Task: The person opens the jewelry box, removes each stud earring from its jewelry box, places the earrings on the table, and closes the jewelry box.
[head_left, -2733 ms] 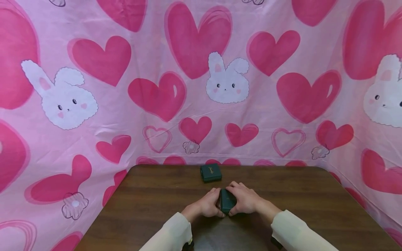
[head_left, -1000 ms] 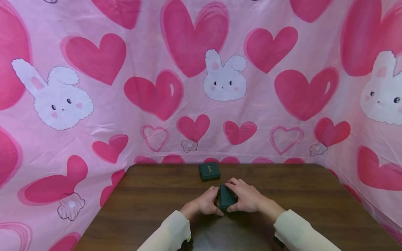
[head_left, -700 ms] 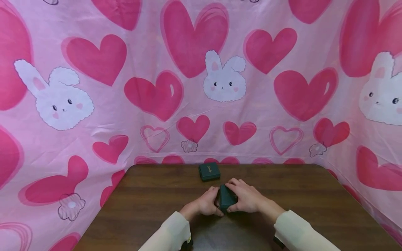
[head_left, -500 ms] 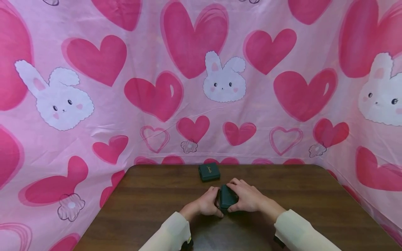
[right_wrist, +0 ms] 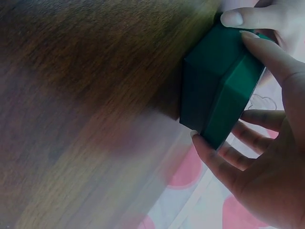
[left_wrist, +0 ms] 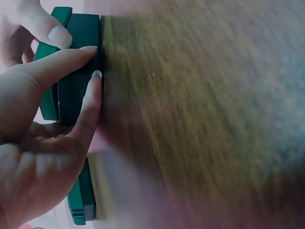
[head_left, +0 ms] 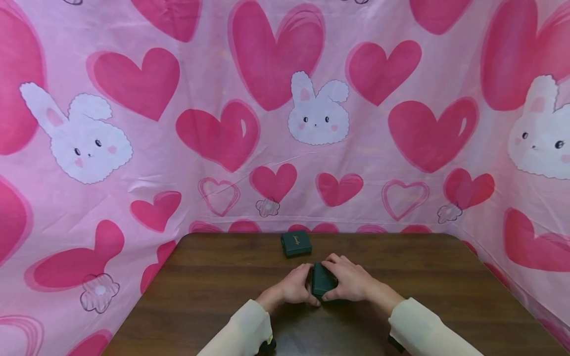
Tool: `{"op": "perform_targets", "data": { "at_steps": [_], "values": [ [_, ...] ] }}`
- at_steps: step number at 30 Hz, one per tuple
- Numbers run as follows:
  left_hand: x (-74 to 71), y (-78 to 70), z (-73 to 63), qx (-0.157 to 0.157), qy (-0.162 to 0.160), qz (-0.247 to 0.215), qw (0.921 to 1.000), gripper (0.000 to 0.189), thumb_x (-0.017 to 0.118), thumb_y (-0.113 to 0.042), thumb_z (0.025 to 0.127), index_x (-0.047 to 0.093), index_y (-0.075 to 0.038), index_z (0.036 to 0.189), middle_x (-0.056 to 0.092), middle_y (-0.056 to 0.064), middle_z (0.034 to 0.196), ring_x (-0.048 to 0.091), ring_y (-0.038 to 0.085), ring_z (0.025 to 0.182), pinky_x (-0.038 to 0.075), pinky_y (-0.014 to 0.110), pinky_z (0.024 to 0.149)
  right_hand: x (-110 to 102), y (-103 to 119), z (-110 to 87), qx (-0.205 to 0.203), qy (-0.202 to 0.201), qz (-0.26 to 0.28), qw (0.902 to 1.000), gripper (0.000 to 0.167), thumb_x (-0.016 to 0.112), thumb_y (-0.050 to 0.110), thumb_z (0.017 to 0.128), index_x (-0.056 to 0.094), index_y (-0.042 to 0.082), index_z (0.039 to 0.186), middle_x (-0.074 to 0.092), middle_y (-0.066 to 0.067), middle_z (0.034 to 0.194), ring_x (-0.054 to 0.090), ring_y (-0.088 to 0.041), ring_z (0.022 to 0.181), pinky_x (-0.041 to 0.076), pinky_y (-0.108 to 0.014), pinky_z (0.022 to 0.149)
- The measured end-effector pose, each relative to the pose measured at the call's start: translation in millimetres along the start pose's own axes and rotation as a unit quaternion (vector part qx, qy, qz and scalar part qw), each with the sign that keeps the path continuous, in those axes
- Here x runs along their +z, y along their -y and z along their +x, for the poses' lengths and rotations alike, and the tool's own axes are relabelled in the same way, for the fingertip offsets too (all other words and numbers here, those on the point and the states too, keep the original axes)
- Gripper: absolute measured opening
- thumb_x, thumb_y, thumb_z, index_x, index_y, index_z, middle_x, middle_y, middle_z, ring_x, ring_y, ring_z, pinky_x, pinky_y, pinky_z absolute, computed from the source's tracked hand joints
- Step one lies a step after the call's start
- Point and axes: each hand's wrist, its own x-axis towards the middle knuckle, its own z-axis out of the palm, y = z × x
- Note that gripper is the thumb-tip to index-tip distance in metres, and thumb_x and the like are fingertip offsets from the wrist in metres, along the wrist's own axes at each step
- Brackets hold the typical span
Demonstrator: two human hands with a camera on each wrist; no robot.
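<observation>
My left hand (head_left: 296,286) has moved its thumb slightly right. Head view: it and my right hand (head_left: 352,280), half curled, grip a dark-green rigid box (head_left: 322,281) on the brown wooden table (head_left: 209,277), nearer than a gold-lettered green box (head_left: 296,243). Left wrist view: the near box's lid (left_wrist: 49,106) seems tilted. Right wrist view: fingers (right_wrist: 209,158) span it. Probably I work the lid; next needs even pressure.

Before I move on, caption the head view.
Left hand and right hand hold a dark green box on a brown wood-grain table; a gold-lettered square green box lies beyond.
</observation>
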Motion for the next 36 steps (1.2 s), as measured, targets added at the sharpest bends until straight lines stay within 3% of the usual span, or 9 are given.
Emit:
{"op": "perform_targets", "data": {
  "at_steps": [6,14,25,36],
  "values": [
    [-2.2,0.5,-0.2,0.004,0.005,-0.001,1.0,0.078,0.094,-0.012,0.072,0.051,-0.008,0.137,0.055,0.0,0.116,0.052,0.015,0.097,0.049,0.031,0.091,1.9,0.8,-1.0,-0.002,-0.011,0.001,0.9999,0.08,0.089,0.045,0.074,0.06,0.003,0.136,0.054,-0.006,0.126,0.05,-0.025,0.107,0.051,-0.052,0.075],
    [-2.8,2.5,-1.3,0.01,0.02,-0.031,0.9993,0.077,0.091,-0.006,0.074,0.049,-0.007,0.139,0.053,0.002,0.112,0.055,0.015,0.084,0.051,0.025,0.074,4.0,2.9,-1.6,0.031,-0.01,0.012,0.9994,0.083,0.09,0.047,0.073,0.06,0.003,0.137,0.054,-0.005,0.122,0.05,-0.024,0.105,0.054,-0.05,0.078],
    [-2.2,4.6,-2.3,0.019,0.028,-0.026,0.9991,0.078,0.092,-0.006,0.074,0.049,-0.008,0.139,0.051,0.0,0.109,0.055,0.011,0.078,0.05,0.024,0.07,9.2,8.3,-4.3,0.032,-0.015,-0.014,0.9993,0.083,0.092,0.044,0.071,0.061,0.003,0.136,0.054,-0.006,0.122,0.05,-0.025,0.106,0.052,-0.058,0.076],
    [-3.0,2.6,-3.7,0.035,0.032,-0.033,0.9983,0.074,0.091,-0.005,0.074,0.049,-0.006,0.136,0.051,0.001,0.107,0.054,0.01,0.077,0.049,0.023,0.069,3.2,6.1,-3.1,0.052,-0.005,0.003,0.9986,0.083,0.092,0.047,0.07,0.063,0.003,0.134,0.055,-0.006,0.121,0.053,-0.025,0.105,0.055,-0.055,0.079]
  ]
}}
